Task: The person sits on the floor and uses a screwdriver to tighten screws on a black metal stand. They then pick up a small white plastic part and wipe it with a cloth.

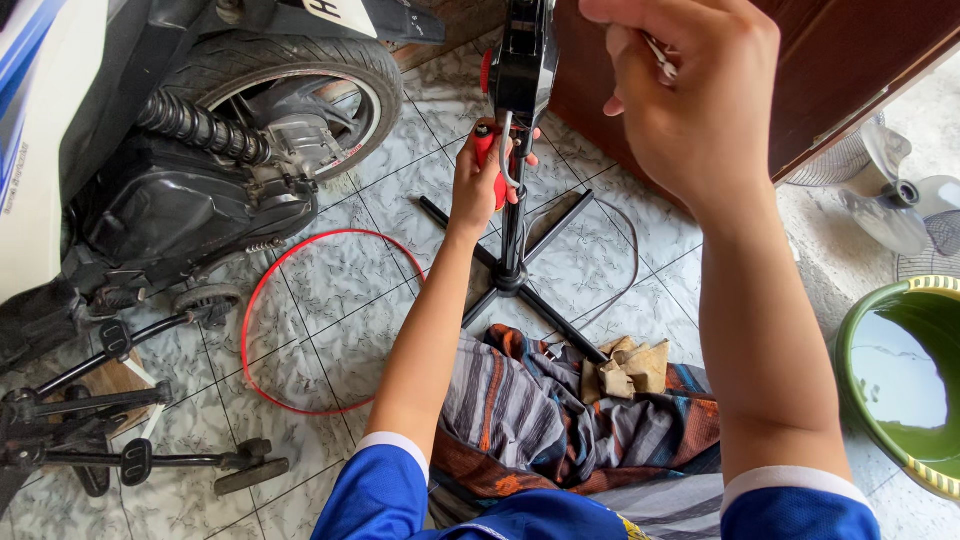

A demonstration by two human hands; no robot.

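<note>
Daylit marbled tile floor, brown wooden door

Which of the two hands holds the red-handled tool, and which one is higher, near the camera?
The left hand grips the red-handled tool beside the black stand. The right hand is higher and nearer, pinching a small metal piece.

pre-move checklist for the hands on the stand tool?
1. Left hand closed on the red handle: ok.
2. Right hand pinching a thin metal piece: ok; what the piece is, cannot tell.
3. Cross-shaped stand base flat on the tiled floor: ok.
4. Red hoop lies apart from the stand base: ok.
5. Green basin with water sits close by the right arm: not ok.
6. Upper part of the black tool cut off by the frame: cannot tell.
</note>
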